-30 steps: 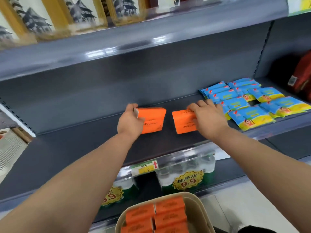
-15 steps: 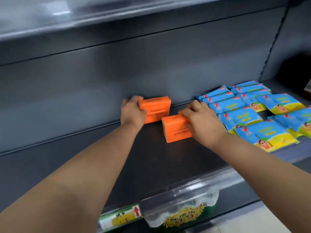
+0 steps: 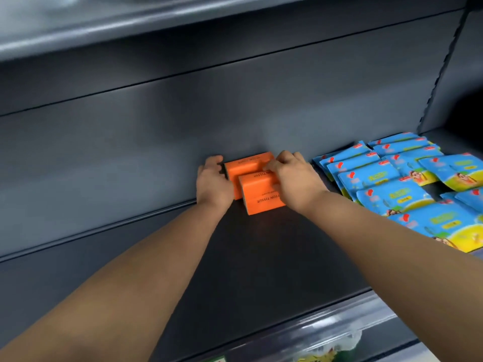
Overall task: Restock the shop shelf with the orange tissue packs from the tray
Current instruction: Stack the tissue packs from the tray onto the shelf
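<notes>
Mid-frame, left hand [image 3: 213, 182] grips rear orange pack [image 3: 244, 164], right hand [image 3: 295, 178] grips front pack [image 3: 261, 198]; should square both against back wall before release.

Both hands now reach deeper, to the far edge of the shelf [image 3: 261, 257] by its back panel. The left hand [image 3: 213, 180] brings the rear orange pack [image 3: 247, 163] against the back panel; a second ago it is held above mid-shelf. The right hand [image 3: 294, 176] sets the front orange pack [image 3: 261, 197] directly before the rear one, touching it and offset slightly right; earlier the two sit side by side, apart. The tray of packs drops out of view.
</notes>
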`<state>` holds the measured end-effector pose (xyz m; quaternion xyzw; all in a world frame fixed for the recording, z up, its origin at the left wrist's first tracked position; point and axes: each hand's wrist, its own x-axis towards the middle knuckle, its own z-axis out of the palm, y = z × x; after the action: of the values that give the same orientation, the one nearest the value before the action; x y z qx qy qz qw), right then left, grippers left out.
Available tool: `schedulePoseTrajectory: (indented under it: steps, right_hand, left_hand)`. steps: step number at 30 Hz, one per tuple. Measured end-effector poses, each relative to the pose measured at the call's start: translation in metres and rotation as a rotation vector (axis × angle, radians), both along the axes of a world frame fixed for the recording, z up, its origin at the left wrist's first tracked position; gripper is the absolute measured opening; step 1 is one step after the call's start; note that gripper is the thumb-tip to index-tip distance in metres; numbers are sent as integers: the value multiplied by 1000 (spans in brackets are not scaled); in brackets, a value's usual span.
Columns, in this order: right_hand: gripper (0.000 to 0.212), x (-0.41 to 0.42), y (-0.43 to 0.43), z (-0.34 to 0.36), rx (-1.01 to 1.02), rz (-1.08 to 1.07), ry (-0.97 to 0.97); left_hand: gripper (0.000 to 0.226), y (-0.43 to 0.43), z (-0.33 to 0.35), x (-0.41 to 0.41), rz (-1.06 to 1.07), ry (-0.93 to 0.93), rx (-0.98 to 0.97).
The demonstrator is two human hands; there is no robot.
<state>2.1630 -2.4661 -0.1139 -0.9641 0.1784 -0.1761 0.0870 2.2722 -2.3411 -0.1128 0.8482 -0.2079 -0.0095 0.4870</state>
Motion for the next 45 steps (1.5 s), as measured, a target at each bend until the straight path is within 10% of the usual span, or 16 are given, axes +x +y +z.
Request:
schedulePoseTrajectory:
  steps: [18,31,45]
  right_hand:
    - [64,5,33,11,-194,-121,54]
    - [51,-168,172,-2,-213,170,86]
    - [37,-309,268,-138,121,161,476]
  left_hand:
    - [51,47,15,-14,-116,43,12]
    - [38,187,35,-144,-309,-408,390]
    - [29,337,-130,-284,-341,-64,580]
